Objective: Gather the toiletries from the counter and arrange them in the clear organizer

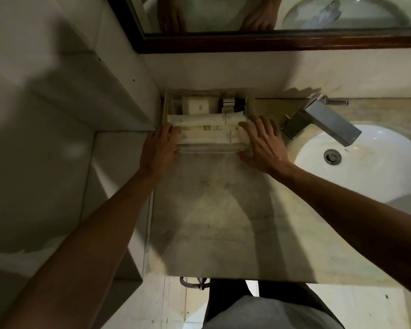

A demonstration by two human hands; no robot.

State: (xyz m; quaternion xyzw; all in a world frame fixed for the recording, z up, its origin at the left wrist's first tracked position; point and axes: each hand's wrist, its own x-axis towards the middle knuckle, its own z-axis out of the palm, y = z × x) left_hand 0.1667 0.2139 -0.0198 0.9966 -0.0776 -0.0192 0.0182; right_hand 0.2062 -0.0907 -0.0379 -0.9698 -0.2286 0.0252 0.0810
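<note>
Two hands on the clear organizer (pixel 207 148), which sits at the back left of the marble surface (pixel 211 210) against the wall. Left hand (pixel 158 148) presses its left end, right hand (pixel 262 142) its right end, fingers straight and spread, grasping nothing. Inside: pale tubes (pixel 207 129) lying crosswise, a white box (pixel 197 106), a dark bottle (pixel 233 103). Labels unreadable; organizer walls barely visible. Left fingertips hidden behind the rim.
</note>
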